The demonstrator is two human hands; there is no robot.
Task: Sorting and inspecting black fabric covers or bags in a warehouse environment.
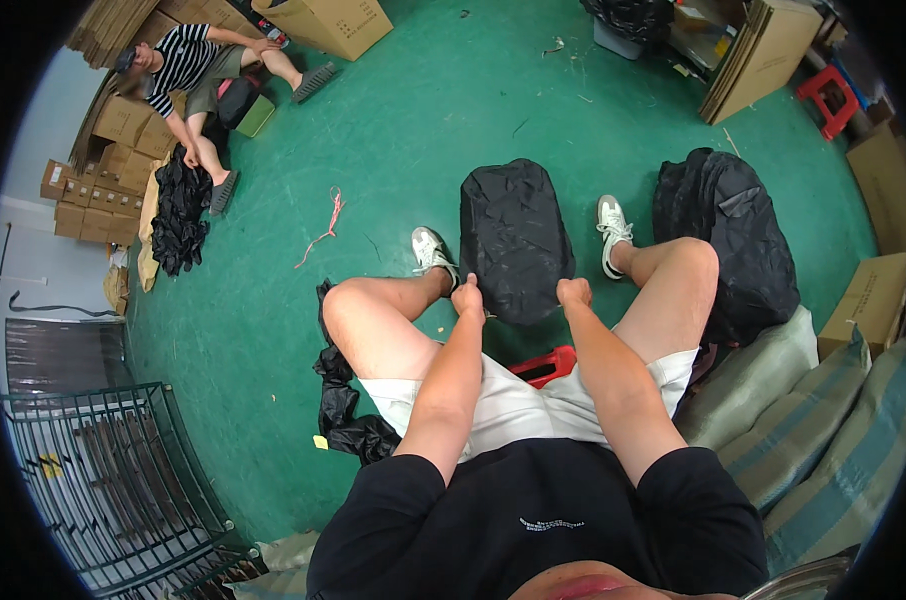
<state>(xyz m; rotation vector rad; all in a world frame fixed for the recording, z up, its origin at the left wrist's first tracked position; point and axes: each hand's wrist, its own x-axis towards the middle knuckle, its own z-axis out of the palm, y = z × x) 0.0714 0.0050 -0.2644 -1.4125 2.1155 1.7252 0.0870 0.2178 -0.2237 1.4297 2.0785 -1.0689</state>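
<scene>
Between my feet on the green floor lies a puffed-out, box-shaped black fabric bag [516, 235], its near end toward me. My left hand [468, 298] is closed on its near left edge. At the near right edge my right hand [574, 292] makes a fist with the thumb up, pinching the fabric. The bag's underside is hidden, and so is the part in the fingers. To the right of my right leg stands a second full black bag [728, 235]. Crumpled black bags [341, 405] lie beside my left leg.
Under me shows part of a red stool [545, 367]. Stuffed woven sacks [763, 400] lean at my right. A wire rack [133, 470] stands at lower left. At upper left a person [188, 75] sits by cartons [98, 205], one hand at a pile of black bags [180, 215].
</scene>
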